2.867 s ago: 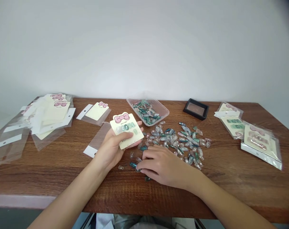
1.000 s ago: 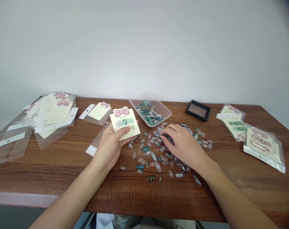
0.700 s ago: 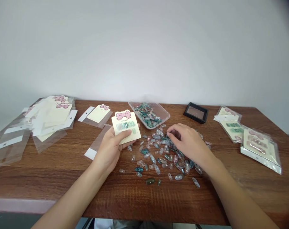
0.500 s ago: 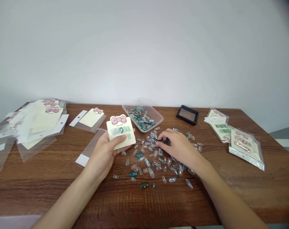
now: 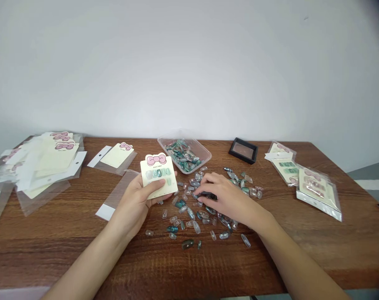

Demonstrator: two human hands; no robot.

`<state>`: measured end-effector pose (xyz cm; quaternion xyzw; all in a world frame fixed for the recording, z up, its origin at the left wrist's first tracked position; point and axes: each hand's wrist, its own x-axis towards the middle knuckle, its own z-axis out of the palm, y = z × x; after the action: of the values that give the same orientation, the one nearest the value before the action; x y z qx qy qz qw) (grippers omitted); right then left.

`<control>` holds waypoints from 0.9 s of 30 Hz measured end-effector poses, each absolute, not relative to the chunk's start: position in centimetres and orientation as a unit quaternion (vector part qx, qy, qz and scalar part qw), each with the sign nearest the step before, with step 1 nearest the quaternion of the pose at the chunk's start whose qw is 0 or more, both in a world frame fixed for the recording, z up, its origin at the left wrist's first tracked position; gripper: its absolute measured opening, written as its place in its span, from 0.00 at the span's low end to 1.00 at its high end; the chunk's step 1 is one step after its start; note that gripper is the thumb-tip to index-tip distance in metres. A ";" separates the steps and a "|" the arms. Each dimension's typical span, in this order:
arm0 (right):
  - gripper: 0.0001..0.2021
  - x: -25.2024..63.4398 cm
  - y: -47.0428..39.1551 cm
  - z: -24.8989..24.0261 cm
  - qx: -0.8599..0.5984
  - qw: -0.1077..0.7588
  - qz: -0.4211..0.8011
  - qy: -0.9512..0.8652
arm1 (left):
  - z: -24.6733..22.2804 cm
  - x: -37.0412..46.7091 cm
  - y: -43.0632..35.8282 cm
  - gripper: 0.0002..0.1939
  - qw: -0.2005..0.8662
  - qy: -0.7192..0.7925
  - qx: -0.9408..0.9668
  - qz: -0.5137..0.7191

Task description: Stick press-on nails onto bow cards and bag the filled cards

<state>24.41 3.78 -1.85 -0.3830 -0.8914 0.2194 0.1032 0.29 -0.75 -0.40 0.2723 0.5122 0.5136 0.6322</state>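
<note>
In the middle of the wooden table (image 5: pixel 51 233), a small cream card (image 5: pixel 158 175) with a pink bow on top is held up in the left hand (image 5: pixel 136 204). The card is gripped from below: the thumb is pressed on its front near the bottom and the other fingers are tucked behind it. It seems to be held this way so that its front can be seen and reached. The card is tipped back a little, with its face turned toward the person. Its long side runs up and away from the person, with the bow end farthest off. A row of green press-on nails is stuck across it, under the bow.

Just to the right of the card, the right hand (image 5: pixel 222 198) is laid low over a heap of loose nails (image 5: pixel 204 208) spread on the table. Its fingers are bent and brought close together over a few of them. Whether one nail is already pinched cannot be told, since the fingertips are partly hidden.

The loose nails are lying every which way, pointing in no single direction. More nails are kept in a clear tub (image 5: pixel 184 152) just behind the heap. A black box (image 5: pixel 243 150) is seen farther right. Filled bags (image 5: pixel 304 181) are stacked near the right edge. Blank cards and clear sleeves (image 5: pixel 42 162) are piled on the left.
</note>
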 end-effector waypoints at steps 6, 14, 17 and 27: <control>0.05 24.2 3.8 -1.6 -0.388 0.076 0.204 -0.896 | -0.1 0.6 -0.6 0.22 0.636 0.515 0.256 0.514; 0.04 24.1 3.7 -1.5 -0.401 0.076 0.220 -0.886 | 0.0 0.4 -0.8 0.21 0.638 0.511 0.242 0.522; 0.05 24.4 3.9 -1.4 -0.406 0.105 0.223 -0.880 | 0.0 0.4 -0.8 0.20 0.639 0.515 0.250 0.513; 0.05 23.0 2.5 -1.2 -0.333 0.315 0.222 -0.860 | -0.6 1.5 -1.6 0.26 0.681 0.474 0.291 0.477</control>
<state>23.03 2.47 -1.21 -0.3335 -0.8603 0.2219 0.3153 1.51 -1.60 -0.63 0.2908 0.4741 0.4769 0.6806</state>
